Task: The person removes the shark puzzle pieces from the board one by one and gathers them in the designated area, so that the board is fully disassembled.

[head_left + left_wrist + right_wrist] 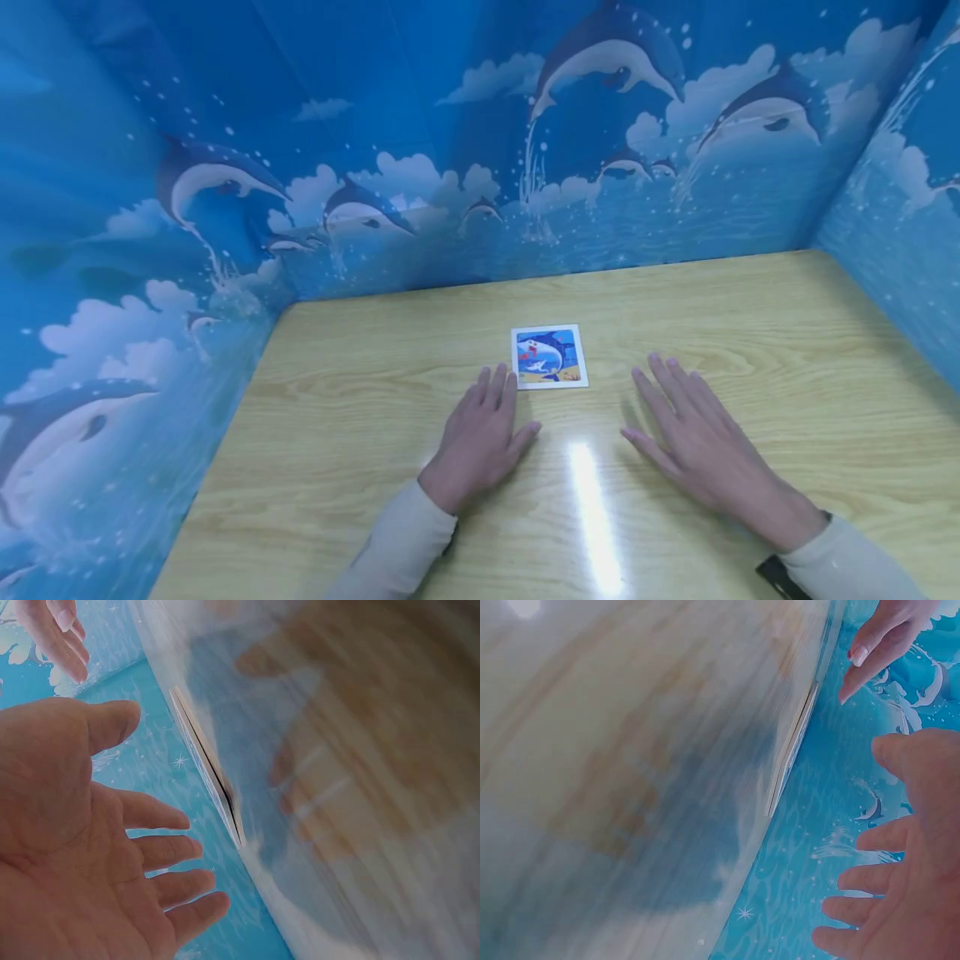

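A small square puzzle board (550, 357) with a white border and a whale picture lies flat on the wooden table (375, 375). Palm down, my left hand (480, 437) hovers at the board's near left corner, fingers straight and holding nothing. My right hand (701, 437) is apart from the board, to its right, with fingers extended and thumb spread. Both wrist views show a gap between the palm and the tabletop. In the left wrist view the board (206, 769) appears edge-on, a thin slab with a dark line along its side.
A blue cloth backdrop (420, 200) printed with dolphins and clouds rises along the table's back, left and right sides. A bright light reflection (594, 517) lies on the tabletop between the forearms. A dark band (783, 575) shows at the right wrist.
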The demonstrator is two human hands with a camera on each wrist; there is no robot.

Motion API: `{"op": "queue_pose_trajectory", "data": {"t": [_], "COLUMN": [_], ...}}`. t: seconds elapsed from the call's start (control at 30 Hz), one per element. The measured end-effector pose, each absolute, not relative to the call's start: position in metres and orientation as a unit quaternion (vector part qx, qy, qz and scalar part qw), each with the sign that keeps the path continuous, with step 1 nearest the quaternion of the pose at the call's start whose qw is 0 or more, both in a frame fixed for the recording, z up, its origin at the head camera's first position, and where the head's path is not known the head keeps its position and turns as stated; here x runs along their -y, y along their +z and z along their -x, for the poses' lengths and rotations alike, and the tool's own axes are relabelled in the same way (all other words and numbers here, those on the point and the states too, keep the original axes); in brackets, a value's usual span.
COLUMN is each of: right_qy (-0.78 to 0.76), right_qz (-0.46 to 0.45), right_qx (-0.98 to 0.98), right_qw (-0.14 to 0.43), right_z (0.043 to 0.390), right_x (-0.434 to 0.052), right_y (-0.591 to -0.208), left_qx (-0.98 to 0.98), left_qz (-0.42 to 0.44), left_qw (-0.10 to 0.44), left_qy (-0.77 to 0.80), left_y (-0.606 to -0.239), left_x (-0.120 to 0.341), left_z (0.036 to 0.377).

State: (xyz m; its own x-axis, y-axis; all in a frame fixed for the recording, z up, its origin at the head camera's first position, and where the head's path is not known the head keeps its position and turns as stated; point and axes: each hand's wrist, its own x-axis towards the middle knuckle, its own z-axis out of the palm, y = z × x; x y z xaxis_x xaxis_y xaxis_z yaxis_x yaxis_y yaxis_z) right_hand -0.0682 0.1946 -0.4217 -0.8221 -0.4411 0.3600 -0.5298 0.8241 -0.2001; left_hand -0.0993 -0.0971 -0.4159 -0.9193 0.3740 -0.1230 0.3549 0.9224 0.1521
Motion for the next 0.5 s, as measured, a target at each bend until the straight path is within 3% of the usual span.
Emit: {"op": "queue_pose_trajectory", "data": {"t": [0.5], "right_qy": [0.143], "right_qz": [-0.261], "right_qx": [0.947], "right_qw": [0.118], "right_z": [0.0665], "right_x": [-0.1863], "right_y": [-0.422], "left_qx": [-0.963], "left_qz": [-0.231], "left_qw": [0.124], "left_qy": [0.061], "left_y": [-0.4203], "left_x": [0.0868], "left_z": [0.1093]}}
